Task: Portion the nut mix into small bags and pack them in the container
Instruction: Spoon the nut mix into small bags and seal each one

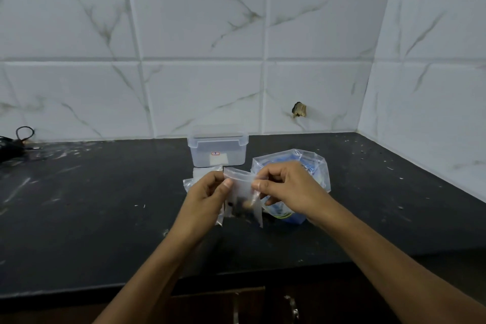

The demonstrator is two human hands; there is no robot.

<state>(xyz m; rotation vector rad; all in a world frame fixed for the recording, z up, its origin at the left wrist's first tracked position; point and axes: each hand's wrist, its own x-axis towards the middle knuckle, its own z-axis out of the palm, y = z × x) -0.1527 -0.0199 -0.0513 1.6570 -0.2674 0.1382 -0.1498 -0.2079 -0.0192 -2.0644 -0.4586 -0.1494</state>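
Observation:
A small clear zip bag with a few dark and tan nuts at its bottom hangs above the black counter. My left hand pinches its top left edge and my right hand pinches its top right edge. Behind my right hand lies a large clear bag of nut mix with blue printing, partly hidden. A clear plastic container with its lid on stands at the back near the wall. Some empty small bags lie in front of the container, partly hidden by my left hand.
Marble-patterned tiled walls close the counter at the back and right. A black cable lies at the far left back. The counter's front edge runs above a cabinet with a metal handle.

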